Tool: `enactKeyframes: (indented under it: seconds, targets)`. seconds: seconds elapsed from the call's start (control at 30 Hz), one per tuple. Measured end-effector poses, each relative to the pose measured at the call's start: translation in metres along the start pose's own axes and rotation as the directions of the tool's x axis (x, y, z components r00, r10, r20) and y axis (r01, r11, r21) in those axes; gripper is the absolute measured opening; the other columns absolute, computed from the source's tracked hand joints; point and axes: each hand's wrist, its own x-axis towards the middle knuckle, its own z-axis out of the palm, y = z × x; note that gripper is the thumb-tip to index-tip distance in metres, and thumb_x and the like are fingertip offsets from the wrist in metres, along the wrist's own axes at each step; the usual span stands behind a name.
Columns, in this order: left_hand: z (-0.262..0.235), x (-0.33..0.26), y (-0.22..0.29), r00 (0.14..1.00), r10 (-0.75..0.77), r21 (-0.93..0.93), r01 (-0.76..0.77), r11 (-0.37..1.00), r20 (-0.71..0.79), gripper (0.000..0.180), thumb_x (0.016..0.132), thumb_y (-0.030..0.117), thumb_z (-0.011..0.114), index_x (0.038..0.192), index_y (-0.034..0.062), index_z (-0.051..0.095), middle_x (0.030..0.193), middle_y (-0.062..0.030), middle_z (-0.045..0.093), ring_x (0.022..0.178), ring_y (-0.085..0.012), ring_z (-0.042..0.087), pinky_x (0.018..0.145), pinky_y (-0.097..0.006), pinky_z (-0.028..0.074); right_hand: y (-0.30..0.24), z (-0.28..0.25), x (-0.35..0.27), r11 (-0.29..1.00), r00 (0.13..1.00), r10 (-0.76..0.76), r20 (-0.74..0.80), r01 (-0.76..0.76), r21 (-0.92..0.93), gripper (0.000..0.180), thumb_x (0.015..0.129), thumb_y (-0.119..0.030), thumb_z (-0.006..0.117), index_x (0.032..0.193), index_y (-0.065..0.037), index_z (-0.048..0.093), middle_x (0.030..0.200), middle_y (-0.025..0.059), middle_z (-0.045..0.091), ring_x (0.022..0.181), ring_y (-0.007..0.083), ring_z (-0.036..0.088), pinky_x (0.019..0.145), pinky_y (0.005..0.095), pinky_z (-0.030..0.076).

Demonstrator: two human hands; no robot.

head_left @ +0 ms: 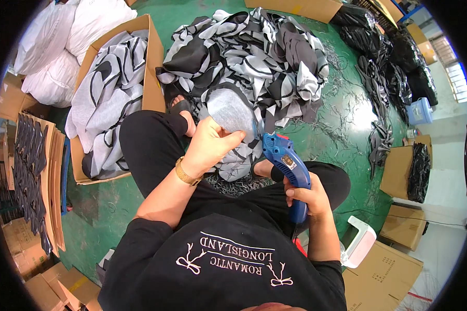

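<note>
My left hand (pixel 211 144) pinches the near edge of a rounded grey fabric piece (pixel 229 108) with a dark rim, between thumb and fingers. Wrapped around the handle of a blue hand-held electric cutter (pixel 289 166) is my right hand (pixel 308 194). The cutter has a red part near its head, which points away from me and sits close to the right edge of the fabric. Its exact contact with the cloth is too small to tell. Beyond both hands lies a large heap of grey and black fabric pieces (pixel 254 57).
A cardboard box (pixel 154 65) full of similar pieces stands at my left. White sacks (pixel 101 26) rise behind it. Thin dark trimmings (pixel 334 127) litter the green floor. Black plastic bags (pixel 360 39), a light-blue bin (pixel 419 111) and a white stool-like object (pixel 359 242) are on the right.
</note>
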Motion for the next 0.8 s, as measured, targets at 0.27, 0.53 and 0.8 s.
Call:
enactKeyframes:
  seconds: [0.27, 0.53, 0.8]
  targets:
    - [-0.016, -0.002, 0.006, 0.984, -0.102, 0.136, 0.082, 0.987, 0.146, 0.017, 0.081, 0.0, 0.062, 0.098, 0.0, 0.062, 0.083, 0.0034, 0.062, 0.069, -0.0018, 0.053, 0.058, -0.02, 0.043, 0.0, 0.002, 0.002, 0.999, 1.0, 0.005, 0.025, -0.006, 0.033, 0.032, 0.064, -0.008, 0.068, 0.09, 0.005, 0.057, 0.066, 0.0077, 0.056, 0.05, 0.0169, 0.054, 0.048, 0.0274, 0.047]
    - [-0.013, -0.006, -0.004, 0.944, -0.16, 0.068, 0.146, 0.987, 0.287, 0.024, 0.08, 0.0, 0.063, 0.104, -0.0009, 0.06, 0.09, 0.0001, 0.064, 0.077, -0.0047, 0.057, 0.067, -0.022, 0.047, -0.012, 0.011, 0.019, 0.988, 0.99, -0.137, -0.036, 0.139, 0.063, 0.037, 0.066, -0.012, 0.069, 0.095, 0.005, 0.055, 0.068, 0.0085, 0.055, 0.053, 0.0172, 0.055, 0.049, 0.0276, 0.047]
    - [-0.005, -0.011, -0.015, 0.888, -0.268, 0.012, 0.284, 0.959, 0.374, 0.046, 0.081, 0.0, 0.066, 0.123, 0.0016, 0.05, 0.11, -0.0033, 0.062, 0.096, -0.0099, 0.059, 0.081, -0.026, 0.048, -0.035, 0.033, 0.042, 0.944, 0.943, -0.289, -0.164, 0.253, -0.212, 0.039, 0.069, -0.008, 0.078, 0.1, 0.0, 0.055, 0.08, 0.003, 0.059, 0.066, 0.0087, 0.056, 0.06, 0.0262, 0.048]
